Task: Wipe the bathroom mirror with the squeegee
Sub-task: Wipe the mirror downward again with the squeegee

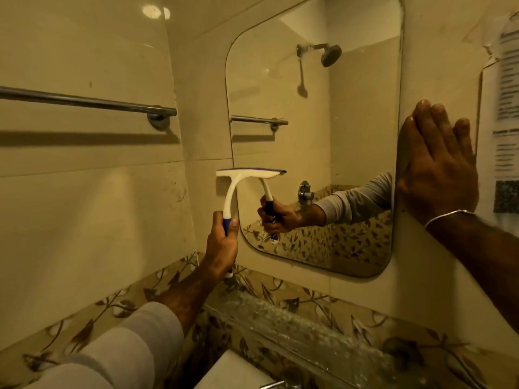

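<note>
A tall mirror [351,130] with rounded corners hangs on the cream tiled wall. My left hand [220,245] is shut on the blue grip of a white squeegee [231,189]. Its blade lies level against the mirror's left edge, low on the glass, and half of it overlaps the wall tile. My right hand [438,167] rests flat and open against the mirror's right edge, fingers pointing up, with a metal bangle on the wrist. The glass reflects my left hand, the squeegee and a shower head.
A steel towel bar [84,101] runs along the left wall at shoulder height. A glass shelf [295,324] juts out below the mirror, above a white basin [233,372] and tap. Papers [505,108] are taped to the wall right of the mirror.
</note>
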Tool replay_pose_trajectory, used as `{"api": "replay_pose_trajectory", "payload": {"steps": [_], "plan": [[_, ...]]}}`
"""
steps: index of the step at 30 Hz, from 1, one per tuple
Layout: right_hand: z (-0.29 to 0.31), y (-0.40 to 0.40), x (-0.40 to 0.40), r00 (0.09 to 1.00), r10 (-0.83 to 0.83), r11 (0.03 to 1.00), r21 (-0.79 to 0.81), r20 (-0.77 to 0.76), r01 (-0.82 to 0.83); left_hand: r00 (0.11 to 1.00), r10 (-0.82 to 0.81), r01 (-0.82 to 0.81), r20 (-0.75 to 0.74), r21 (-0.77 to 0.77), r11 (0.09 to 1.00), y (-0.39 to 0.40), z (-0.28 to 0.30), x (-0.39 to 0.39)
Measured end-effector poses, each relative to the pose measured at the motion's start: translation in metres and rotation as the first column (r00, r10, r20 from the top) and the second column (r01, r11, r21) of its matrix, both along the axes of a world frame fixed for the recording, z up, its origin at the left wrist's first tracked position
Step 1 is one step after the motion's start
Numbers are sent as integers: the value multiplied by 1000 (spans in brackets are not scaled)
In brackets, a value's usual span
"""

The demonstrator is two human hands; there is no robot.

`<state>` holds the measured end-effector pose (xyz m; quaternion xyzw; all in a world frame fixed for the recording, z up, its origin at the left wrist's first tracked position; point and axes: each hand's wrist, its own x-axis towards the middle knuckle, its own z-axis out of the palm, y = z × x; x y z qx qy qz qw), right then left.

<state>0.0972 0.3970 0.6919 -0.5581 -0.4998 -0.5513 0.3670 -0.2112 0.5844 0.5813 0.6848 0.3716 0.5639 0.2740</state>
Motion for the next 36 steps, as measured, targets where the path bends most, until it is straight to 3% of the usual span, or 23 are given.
{"api": "replay_pose_trajectory", "payload": {"steps": [9,25,31,36], "plan": [[1,-4,-4,1000,-26,999,-18,-14,26,995,15,-22,-95,-68,997,-21,-55,-13],[1,-3,-4,999,-35,999,-20,-19,35,989,0,-31,-151,-197,980,-44,-96,-28],[2,-4,-3,999,-31,999,-23,-12,31,943,8,-121,-331,-321,939,-45,-122,-56],[3,-3,-2,999,-36,999,-21,-2,36,981,66,-126,-181,-339,932,-54,-114,-59]]}}
